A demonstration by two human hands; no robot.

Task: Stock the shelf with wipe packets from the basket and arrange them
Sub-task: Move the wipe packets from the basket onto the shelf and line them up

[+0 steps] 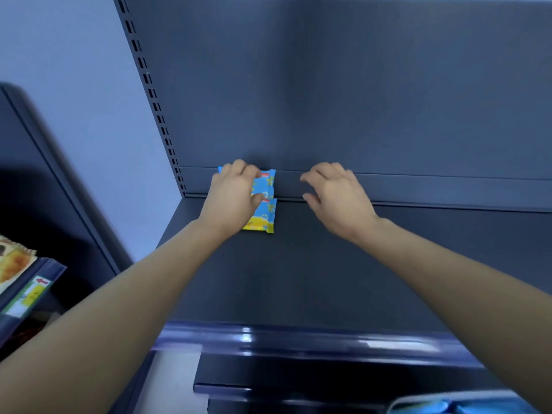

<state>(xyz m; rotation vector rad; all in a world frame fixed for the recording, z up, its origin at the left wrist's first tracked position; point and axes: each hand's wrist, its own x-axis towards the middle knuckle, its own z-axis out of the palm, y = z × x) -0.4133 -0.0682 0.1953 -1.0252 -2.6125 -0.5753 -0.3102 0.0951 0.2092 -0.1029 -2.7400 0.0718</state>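
Note:
Two blue and yellow wipe packets sit at the back left of the dark shelf (328, 264). One packet (265, 183) leans upright against the back panel, and the other (263, 218) lies flat in front of it. My left hand (231, 198) rests over both packets, fingers on the upright one and thumb near the flat one. To the right, my right hand (334, 195) hovers with fingers spread and nothing in it. The basket's rim (448, 403) shows at the bottom right.
The shelf's glossy front rail (298, 339) runs across below my arms. A slotted upright (155, 106) bounds the shelf on the left. A neighbouring shelf at the far left holds snack packets (15, 261) and a price label (33, 294).

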